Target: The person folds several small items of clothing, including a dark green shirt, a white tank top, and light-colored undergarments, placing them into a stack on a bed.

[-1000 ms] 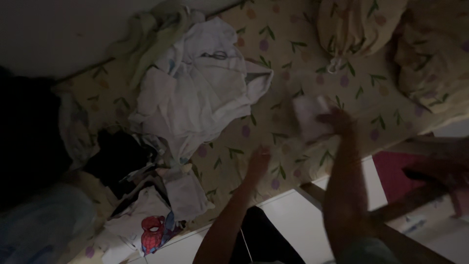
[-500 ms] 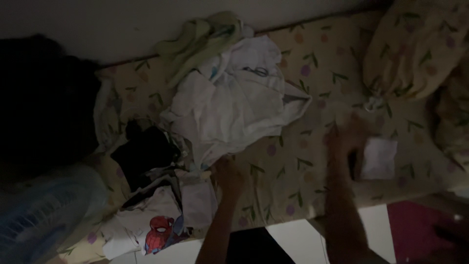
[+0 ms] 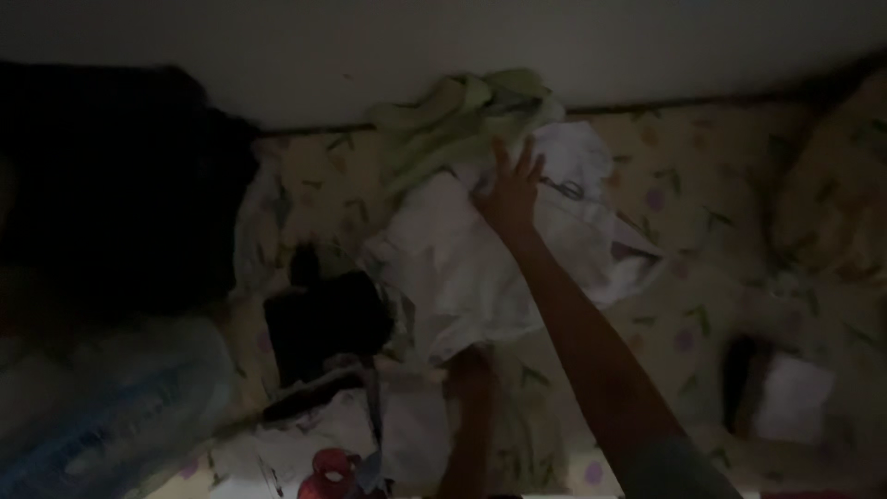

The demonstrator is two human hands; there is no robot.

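Left hand (image 3: pixel 468 370) is pressing under the lower edge of the one big white garment (image 3: pixel 480 268) on the bed (image 3: pixel 684 194), grip unclear in the dark; right hand (image 3: pixel 510 189) is spreading wide on its top, beside one green cloth (image 3: pixel 453 115); one folded white piece (image 3: pixel 790 411) is lying far right.

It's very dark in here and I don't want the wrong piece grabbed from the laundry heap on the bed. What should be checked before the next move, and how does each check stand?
1. Right hand over the white garment: ok, fingers spread, resting on its upper edge.
2. Right hand closed on cloth: not ok, open.
3. Left hand placed: ok, at the white garment's lower edge; grip cannot tell.
4. Green garment apart from the white one: not ok, they overlap by the wall.
5. Folded white piece out of the way: ok, off to the right on the floral sheet.
6. Light enough to tell pieces apart: not ok.
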